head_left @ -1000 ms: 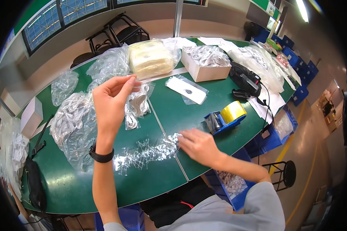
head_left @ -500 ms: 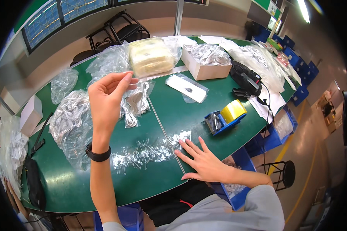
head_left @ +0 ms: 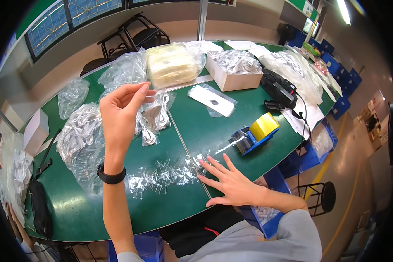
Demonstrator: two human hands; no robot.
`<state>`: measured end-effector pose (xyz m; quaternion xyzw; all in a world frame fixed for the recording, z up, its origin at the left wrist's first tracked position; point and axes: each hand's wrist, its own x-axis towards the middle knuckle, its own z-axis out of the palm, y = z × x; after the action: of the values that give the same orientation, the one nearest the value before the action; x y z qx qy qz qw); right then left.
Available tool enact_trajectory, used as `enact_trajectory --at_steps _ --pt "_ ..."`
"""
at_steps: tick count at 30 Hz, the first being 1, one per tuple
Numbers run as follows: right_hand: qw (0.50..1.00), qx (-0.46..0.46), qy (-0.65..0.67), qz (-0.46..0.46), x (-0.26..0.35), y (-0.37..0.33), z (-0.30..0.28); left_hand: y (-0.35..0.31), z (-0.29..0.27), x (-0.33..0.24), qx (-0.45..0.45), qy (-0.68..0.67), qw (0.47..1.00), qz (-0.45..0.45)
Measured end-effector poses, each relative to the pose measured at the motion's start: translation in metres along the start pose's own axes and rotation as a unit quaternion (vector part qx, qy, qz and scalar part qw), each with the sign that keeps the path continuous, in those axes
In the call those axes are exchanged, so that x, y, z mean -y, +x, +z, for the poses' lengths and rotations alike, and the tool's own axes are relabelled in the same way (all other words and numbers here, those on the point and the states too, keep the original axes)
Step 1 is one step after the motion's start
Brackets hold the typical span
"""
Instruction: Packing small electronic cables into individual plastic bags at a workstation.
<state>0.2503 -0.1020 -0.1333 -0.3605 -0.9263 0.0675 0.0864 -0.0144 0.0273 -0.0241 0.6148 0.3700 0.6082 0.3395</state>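
Landmark: the blue tape dispenser [head_left: 262, 140], loaded with a yellow roll, on the green tabletop [head_left: 161, 214]. A row of small clear and white pieces [head_left: 161, 178] is laid out to the left of the dispenser, slightly nearer the person. The right hand [head_left: 232, 185] is placed on the near side of the dispenser, palm down, fingers spread, fingertips at the row's right end; nothing is seen gripped. A narrow white streak is noted between dispenser and right fingertips; tape or reflection cannot be told. The left hand [head_left: 125, 105] is raised well left of the dispenser and farther out, thumb and index brought together at the tips; whether anything is pinched cannot be told. Bagged white cables [head_left: 156, 114] are seen left of and beyond the dispenser. A flat white packet [head_left: 212, 101] and an open box [head_left: 231, 81] of white cables are positioned beyond the dispenser, slightly left.
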Motion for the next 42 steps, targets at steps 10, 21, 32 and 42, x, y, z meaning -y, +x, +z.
enact_trajectory --at_steps 10,21,32,42 --pt "1.000 -0.019 0.021 0.004 0.001 0.001 -0.004 -0.001 0.000 -0.002 0.007 -0.007 1.000 0.002" --pt "0.871 -0.373 0.311 0.066 -0.011 0.090 -0.082 -0.018 0.020 -0.016 -0.005 -0.021 1.000 0.017" --pt "0.846 -0.477 0.236 0.019 -0.007 0.127 -0.094 -0.032 0.039 -0.029 -0.074 0.009 0.995 0.070" --pt "0.828 -0.461 0.317 0.029 -0.015 0.128 -0.107 -0.029 0.041 -0.025 0.106 0.004 0.991 0.080"
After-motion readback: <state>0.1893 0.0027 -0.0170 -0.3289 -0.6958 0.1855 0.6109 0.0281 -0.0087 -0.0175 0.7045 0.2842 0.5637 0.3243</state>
